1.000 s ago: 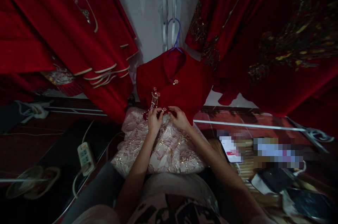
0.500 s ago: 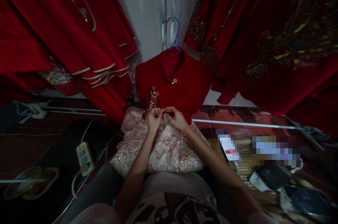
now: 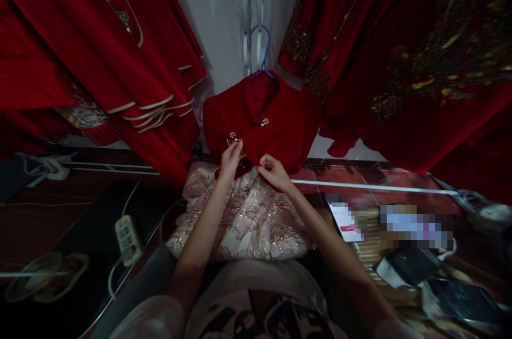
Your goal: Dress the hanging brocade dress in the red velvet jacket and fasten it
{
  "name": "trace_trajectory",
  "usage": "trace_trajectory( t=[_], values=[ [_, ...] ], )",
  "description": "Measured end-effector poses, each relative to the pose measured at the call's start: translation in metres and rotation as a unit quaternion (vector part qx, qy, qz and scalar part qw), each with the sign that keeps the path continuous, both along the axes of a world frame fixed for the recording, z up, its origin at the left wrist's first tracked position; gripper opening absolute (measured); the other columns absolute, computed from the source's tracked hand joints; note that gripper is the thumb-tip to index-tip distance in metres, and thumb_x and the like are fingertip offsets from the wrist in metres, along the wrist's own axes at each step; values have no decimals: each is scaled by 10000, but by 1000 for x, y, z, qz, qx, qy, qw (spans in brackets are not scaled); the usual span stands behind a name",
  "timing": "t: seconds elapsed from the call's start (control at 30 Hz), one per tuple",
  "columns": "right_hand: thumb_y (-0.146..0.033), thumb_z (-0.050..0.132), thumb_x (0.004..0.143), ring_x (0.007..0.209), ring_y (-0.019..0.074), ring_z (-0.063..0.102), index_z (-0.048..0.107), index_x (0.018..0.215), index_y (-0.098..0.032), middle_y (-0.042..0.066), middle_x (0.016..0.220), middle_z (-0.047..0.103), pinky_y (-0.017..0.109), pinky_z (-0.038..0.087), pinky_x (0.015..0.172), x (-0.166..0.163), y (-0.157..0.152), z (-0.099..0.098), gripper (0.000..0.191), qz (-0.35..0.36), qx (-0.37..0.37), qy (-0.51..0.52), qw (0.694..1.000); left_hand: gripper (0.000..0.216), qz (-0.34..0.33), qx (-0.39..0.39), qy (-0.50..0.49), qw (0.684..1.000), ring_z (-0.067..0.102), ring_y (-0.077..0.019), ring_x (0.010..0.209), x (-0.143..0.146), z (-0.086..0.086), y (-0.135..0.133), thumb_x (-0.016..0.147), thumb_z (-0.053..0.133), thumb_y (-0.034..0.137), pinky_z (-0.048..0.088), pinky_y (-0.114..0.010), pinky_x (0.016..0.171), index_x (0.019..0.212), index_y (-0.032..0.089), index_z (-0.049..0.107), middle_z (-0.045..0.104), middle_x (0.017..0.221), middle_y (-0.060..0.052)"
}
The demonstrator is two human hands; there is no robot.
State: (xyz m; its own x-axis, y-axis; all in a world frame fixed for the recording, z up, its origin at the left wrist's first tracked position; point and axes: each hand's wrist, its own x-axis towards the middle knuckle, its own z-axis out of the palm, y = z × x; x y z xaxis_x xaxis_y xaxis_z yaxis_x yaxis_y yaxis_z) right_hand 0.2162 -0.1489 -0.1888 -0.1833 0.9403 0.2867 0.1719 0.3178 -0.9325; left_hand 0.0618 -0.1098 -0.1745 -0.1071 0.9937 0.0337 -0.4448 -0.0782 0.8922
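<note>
A red jacket (image 3: 294,115) with a stand-up collar hangs from a purple hanger (image 3: 265,54), its lower edge over a pink and gold brocade cloth (image 3: 244,227) across my lap. Beads form a flower-shaped ornament (image 3: 233,137) on the jacket's left front; a second beaded flower (image 3: 264,122) sits at the collar. My left hand (image 3: 231,162) is closed just below the ornament, fingers pressed together over its hanging bead strands, which they mostly hide. With thumb and forefinger bent together, my right hand (image 3: 274,172) pinches at the jacket's lower edge; anything small between those fingertips cannot be made out.
Red garments with pale trim (image 3: 148,110) hang at left, and gold-embroidered red ones (image 3: 436,67) at right. A power strip (image 3: 128,240) lies on a black surface at left. A lit phone (image 3: 347,224) and dark devices (image 3: 414,267) rest on a slatted bamboo surface at right.
My hands were together at the jacket's lower edge. The left has moved up to the bead strands, covering them; the right has shifted slightly right, away from it.
</note>
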Motion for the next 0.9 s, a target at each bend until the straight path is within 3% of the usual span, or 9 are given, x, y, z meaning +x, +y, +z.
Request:
trace_trajectory(
  t=[0.17, 0.47, 0.67, 0.9],
  values=[
    [-293, 585, 761, 641, 111, 476, 457, 748, -198, -34, 686, 495, 237, 384, 649, 2, 0, 5, 161, -4, 7, -4, 1000, 305, 8, 10, -26, 1000, 644, -119, 787, -3, 19, 18, 714, 747, 374, 472, -238, 771, 901, 136, 713, 715, 888, -63],
    [-333, 607, 769, 642, 110, 469, 445, 745, -200, -33, 693, 492, 234, 379, 643, 3, 2, 2, 211, 4, 2, 6, 1000, 150, 3, -41, -133, 990, 669, -105, 895, -13, 16, 2, 827, 642, 202, 471, -250, 912, 944, 150, 721, 698, 1116, -82],
    [-336, 604, 773, 641, 109, 466, 441, 747, -202, -37, 695, 483, 233, 374, 642, 1, 1, 1, 213, 10, 1, -1, 1000, 137, 9, -48, -165, 985, 663, -127, 994, -13, 16, 0, 811, 626, 119, 443, -266, 990, 910, 129, 721, 715, 1060, -88],
    [-311, 594, 775, 658, 110, 467, 451, 751, -197, -30, 714, 484, 237, 373, 652, -2, -3, 5, 185, 17, 1, -8, 1000, 110, 47, -74, -120, 989, 670, -102, 852, -9, 13, 11, 733, 670, 112, 457, -236, 878, 827, 137, 723, 732, 944, -63]
  ],
)
